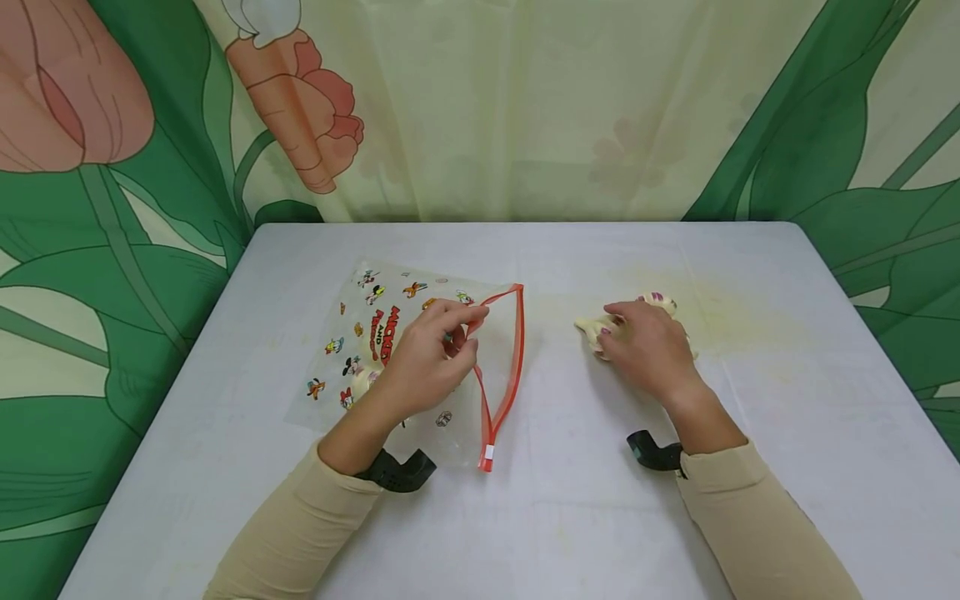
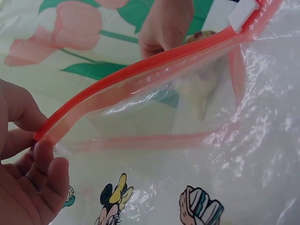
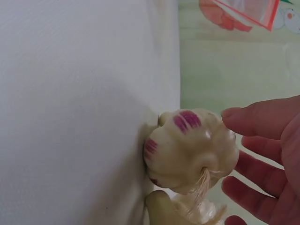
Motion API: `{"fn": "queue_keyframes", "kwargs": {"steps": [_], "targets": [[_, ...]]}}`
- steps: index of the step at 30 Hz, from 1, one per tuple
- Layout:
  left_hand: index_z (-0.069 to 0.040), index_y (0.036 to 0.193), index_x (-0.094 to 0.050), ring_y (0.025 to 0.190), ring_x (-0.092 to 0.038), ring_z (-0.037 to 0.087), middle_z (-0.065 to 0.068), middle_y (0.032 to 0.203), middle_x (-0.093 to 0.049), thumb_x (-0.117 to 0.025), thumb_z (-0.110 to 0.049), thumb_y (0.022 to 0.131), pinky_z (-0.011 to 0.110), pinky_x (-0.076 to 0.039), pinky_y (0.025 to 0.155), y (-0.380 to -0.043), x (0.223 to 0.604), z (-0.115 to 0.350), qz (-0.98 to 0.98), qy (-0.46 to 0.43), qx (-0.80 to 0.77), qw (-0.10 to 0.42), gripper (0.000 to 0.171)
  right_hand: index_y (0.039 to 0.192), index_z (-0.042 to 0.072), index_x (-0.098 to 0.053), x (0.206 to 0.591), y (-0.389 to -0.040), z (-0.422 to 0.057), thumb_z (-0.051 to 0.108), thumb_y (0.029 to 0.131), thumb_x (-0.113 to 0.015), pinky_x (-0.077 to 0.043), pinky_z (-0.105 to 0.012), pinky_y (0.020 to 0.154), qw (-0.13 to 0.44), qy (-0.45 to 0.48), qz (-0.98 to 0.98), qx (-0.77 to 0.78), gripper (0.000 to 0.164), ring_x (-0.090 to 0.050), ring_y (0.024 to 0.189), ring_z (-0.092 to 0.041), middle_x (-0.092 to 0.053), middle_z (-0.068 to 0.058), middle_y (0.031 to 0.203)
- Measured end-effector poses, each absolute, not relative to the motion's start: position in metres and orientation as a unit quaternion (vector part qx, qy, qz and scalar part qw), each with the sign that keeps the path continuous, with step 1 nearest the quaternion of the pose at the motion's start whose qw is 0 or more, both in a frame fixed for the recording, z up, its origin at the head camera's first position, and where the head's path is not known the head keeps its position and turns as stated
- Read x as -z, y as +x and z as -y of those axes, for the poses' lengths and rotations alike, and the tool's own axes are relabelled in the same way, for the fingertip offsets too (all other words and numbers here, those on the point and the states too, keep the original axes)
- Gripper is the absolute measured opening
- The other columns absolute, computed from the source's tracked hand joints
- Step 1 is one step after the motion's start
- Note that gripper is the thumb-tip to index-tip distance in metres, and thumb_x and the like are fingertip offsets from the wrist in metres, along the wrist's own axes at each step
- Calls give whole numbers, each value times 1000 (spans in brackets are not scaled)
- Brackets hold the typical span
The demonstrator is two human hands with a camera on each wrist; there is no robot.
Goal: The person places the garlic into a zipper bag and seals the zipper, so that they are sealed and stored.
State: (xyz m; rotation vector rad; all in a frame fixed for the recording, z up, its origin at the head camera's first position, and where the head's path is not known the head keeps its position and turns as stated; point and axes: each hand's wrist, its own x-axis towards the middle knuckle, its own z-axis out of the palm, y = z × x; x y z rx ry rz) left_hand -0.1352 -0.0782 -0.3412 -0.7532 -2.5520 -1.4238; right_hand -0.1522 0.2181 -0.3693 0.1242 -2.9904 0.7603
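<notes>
In the head view a clear zip bag (image 1: 465,446) with cartoon prints and a red zip edge (image 1: 517,350) lies on the left, its mouth parted. My left hand (image 1: 431,354) pinches the red rim, as the left wrist view confirms. A pale bulb (image 1: 362,383) shows through the bag's plastic. To the right, my right hand (image 1: 648,346) is over several garlic bulbs (image 1: 592,331). Up close in the right wrist view, its thumb and spread fingers stand at one side of a purple-streaked garlic bulb (image 3: 192,150); firm contact cannot be made out. Another garlic bulb (image 3: 201,211) is partly cut off below.
A white cloth covers the table (image 1: 570,517). Behind its far edge hangs a printed curtain (image 1: 525,108). Each wrist carries a black camera mount (image 1: 401,472). A white slider (image 1: 489,452) sits at the near end of the bag's zip.
</notes>
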Motion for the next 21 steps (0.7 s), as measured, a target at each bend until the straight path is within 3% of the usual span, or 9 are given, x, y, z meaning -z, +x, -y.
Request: {"fn": "queue_keyframes", "kwargs": {"steps": [7,14,21], "targets": [[1,125,-68,82,-55,17,10,109,-59,-61,2,90,31,-53,71,-134,340,78,845,-247,471,62,36,133,-4,-58,375,-152,-222,21,92,-67,-41,-57,94,12,47,971,-232,49,-57,115,-43,-61,-26,128],[1,125,-68,82,-55,17,10,109,-59,-62,2,90,31,-54,71,-134,340,78,845,-246,471,61,36,133,-4,-58,377,-150,-222,20,92,-70,-41,-59,98,15,67,976,-207,49,-54,120,-44,-60,-26,130],[1,126,-67,83,-55,17,10,109,-59,-61,2,90,30,-53,71,-134,341,78,844,-245,473,59,36,139,1,-55,381,-148,-220,24,95,-64,-19,-70,107,-2,80,984,-162,51,-46,132,-43,-53,-27,139]]}}
